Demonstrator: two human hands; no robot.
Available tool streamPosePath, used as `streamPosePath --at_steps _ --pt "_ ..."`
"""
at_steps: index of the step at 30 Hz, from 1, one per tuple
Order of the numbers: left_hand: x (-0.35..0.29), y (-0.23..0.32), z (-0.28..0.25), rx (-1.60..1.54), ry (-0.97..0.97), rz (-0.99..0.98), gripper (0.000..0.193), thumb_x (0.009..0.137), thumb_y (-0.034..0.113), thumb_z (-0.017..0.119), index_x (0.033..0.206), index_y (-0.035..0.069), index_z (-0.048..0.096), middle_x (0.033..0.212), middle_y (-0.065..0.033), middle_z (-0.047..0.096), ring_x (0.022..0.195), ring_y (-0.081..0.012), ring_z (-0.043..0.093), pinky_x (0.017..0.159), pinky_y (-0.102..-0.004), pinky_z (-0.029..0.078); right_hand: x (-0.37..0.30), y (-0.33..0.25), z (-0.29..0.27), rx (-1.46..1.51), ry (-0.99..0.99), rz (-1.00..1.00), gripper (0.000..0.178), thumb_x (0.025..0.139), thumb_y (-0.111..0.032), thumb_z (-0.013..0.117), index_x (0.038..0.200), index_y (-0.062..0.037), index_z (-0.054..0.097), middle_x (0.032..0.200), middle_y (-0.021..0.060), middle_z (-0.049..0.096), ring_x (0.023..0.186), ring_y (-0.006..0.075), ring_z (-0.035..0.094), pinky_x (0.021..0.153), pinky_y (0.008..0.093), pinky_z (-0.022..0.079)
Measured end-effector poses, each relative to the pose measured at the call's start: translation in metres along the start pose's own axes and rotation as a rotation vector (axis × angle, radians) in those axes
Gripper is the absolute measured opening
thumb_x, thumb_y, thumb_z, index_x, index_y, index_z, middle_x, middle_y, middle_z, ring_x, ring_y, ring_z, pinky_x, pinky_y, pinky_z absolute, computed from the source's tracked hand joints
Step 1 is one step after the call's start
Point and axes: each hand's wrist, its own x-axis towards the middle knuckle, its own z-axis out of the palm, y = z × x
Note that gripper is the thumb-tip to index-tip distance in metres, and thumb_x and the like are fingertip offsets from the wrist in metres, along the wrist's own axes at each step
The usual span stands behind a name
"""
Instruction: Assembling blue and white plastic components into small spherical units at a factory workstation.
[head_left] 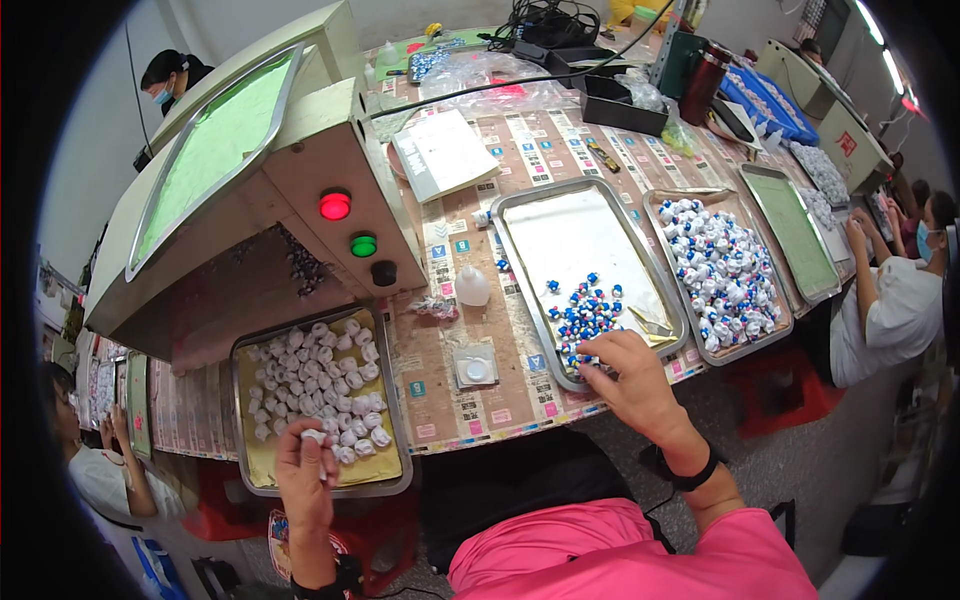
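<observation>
My left hand (305,468) pinches a small white moulded piece (315,437) between thumb and fingers. It hovers over the near edge of a metal tray (402,430) lined with yellowish paper, where many similar white pieces (320,370) lie in rows. My right hand (635,385) reaches over the near end of a second metal tray (530,215). Its thumb and forefinger come together beside a heap of small blue, white and red pieces (590,312). Whatever its fingertips hold is too small to make out. Tweezers (652,324) rest in that tray near my right hand.
A box-shaped machine (345,160) with red and green lights stands over the left tray. A squeeze bottle (471,286) and a small square dish (475,367) sit between the trays. A tray of finished-looking white and blue figures (715,270) lies right. Co-workers sit at both sides.
</observation>
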Motion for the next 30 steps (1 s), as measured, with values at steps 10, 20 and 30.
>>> streamPosePath --at_steps 10,20,30 --pt "-0.033 -0.007 0.068 -0.804 -0.194 -0.436 0.037 0.094 0.012 0.054 0.130 0.003 0.049 0.109 -0.0135 0.059 0.080 -0.0154 0.053 0.062 -0.0258 0.044 0.004 -0.006 0.017 0.051 0.030 0.113 0.022 0.074 -0.001 0.067 0.095 -0.0035 0.062 0.089 0.0111 0.060 0.081 0.0279 0.060 0.071 0.0357 0.049" --pt "-0.027 -0.021 0.102 -0.875 -0.389 -0.572 0.034 0.095 0.006 0.050 0.128 0.001 0.047 0.108 -0.0097 0.058 0.091 -0.0177 0.060 0.075 -0.0278 0.051 0.004 -0.027 0.025 0.674 -0.196 0.257 0.028 0.080 0.001 0.069 0.107 -0.0020 0.063 0.091 0.0029 0.062 0.079 0.0094 0.061 0.065 0.0215 0.051" --pt "-0.032 -0.028 0.095 -0.883 -0.345 -0.545 0.015 0.092 0.007 0.057 0.107 0.007 0.053 0.110 -0.0112 0.058 0.095 -0.0178 0.060 0.078 -0.0284 0.051 0.017 -0.048 0.053 0.797 -0.262 0.302 0.021 0.086 -0.005 0.066 0.107 -0.0022 0.066 0.097 0.0027 0.058 0.085 0.0068 0.055 0.068 0.0212 0.046"
